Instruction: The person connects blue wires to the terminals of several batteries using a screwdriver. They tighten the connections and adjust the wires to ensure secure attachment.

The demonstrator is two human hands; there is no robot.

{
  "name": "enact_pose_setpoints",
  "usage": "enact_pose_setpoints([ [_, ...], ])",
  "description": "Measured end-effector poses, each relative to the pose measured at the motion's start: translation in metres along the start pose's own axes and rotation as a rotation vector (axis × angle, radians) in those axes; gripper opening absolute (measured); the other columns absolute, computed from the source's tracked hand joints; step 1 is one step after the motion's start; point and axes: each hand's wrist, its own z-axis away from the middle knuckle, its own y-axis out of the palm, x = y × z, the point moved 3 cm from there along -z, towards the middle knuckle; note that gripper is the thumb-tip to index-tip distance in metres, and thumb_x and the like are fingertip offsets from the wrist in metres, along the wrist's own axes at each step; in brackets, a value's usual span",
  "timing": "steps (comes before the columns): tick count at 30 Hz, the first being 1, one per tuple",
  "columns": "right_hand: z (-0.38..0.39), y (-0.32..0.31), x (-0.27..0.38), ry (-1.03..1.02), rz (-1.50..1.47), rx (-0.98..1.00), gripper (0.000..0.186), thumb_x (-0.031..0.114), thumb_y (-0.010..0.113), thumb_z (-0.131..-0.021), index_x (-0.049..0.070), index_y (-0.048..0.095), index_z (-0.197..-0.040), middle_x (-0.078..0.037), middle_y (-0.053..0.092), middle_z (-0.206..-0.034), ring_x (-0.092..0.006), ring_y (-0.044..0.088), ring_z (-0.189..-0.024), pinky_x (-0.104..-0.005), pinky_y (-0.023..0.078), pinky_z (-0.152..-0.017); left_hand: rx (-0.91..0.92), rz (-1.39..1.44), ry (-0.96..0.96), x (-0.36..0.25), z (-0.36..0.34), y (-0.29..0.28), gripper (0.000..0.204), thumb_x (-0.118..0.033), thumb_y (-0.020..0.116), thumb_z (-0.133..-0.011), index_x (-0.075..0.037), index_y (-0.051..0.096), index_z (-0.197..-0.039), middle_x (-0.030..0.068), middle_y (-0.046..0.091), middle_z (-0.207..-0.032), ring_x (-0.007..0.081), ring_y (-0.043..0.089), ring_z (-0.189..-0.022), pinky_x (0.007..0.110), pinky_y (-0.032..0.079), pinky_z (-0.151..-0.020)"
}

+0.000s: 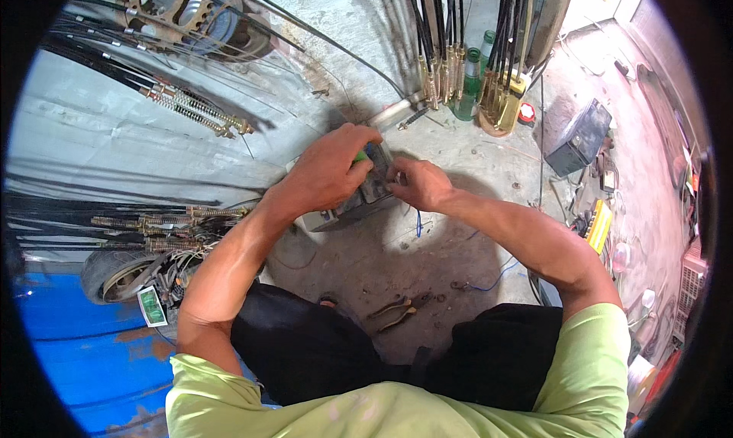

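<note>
A grey box-shaped battery [324,220] with a dark top sits on the floor against the wall, tilted to my view. My left hand [332,167] is over its top, fingers closed round a small green thing [360,156], perhaps a tool handle; most of it is hidden. At the battery's right end my right hand [421,184] is closed in a pinch, and what lies between its fingertips I cannot make out. A thin blue wire [418,224] hangs just below that hand. Pliers with yellow and black handles [395,313] lie on the floor between my legs.
Black cables with spring ends [191,109] hang at left, others [435,79] stand upright ahead beside green glass bottles [467,87]. A dark battery [579,138] stands at right. A small wheel [114,276] and a blue sheet [84,339] are at left.
</note>
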Motion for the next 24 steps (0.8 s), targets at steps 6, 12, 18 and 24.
enact_pose_setpoints([
  [6, 0.001, -0.001, -0.002, -0.029, 0.001, -0.015, 0.027, 0.025, 0.073, -0.086, 0.011, 0.066, -0.108, -0.017, 0.072, -0.094, -0.0382, 0.069, -0.095, -0.0478, 0.054, -0.083, 0.076, -0.097, -0.266, -0.010, -0.002, -0.008, 0.038, -0.030, 0.064, -0.097, -0.006, 0.058, -0.126, 0.0217, 0.070, -0.102, 0.0429, 0.068, -0.095, 0.049, 0.053, -0.083],
  [12, 0.002, -0.002, 0.002, -0.038, -0.004, -0.026, 0.026, 0.024, 0.073, -0.086, 0.010, 0.066, -0.107, -0.017, 0.072, -0.092, -0.0375, 0.070, -0.093, -0.0477, 0.054, -0.083, 0.166, -0.134, -0.272, -0.010, -0.009, -0.003, 0.042, -0.032, 0.061, -0.098, -0.011, 0.055, -0.134, 0.0217, 0.072, -0.098, 0.0454, 0.068, -0.092, 0.053, 0.052, -0.081],
  [18, 0.002, -0.003, 0.003, -0.046, -0.005, -0.016, 0.026, 0.025, 0.072, -0.087, 0.010, 0.066, -0.106, -0.016, 0.072, -0.093, -0.0370, 0.070, -0.093, -0.0475, 0.055, -0.083, 0.112, -0.044, 0.006, -0.014, -0.004, -0.005, 0.056, -0.020, 0.067, -0.093, -0.012, 0.047, -0.144, 0.0239, 0.065, -0.123, 0.0451, 0.064, -0.106, 0.053, 0.051, -0.087],
  [24, 0.002, -0.003, 0.004, -0.052, 0.002, -0.027, 0.025, 0.025, 0.072, -0.087, 0.009, 0.066, -0.105, -0.016, 0.072, -0.093, -0.0371, 0.070, -0.094, -0.0470, 0.055, -0.083, 0.067, -0.127, -0.228, -0.015, -0.004, -0.005, 0.038, -0.027, 0.065, -0.096, -0.010, 0.056, -0.129, 0.0209, 0.070, -0.102, 0.0456, 0.067, -0.092, 0.052, 0.052, -0.079],
])
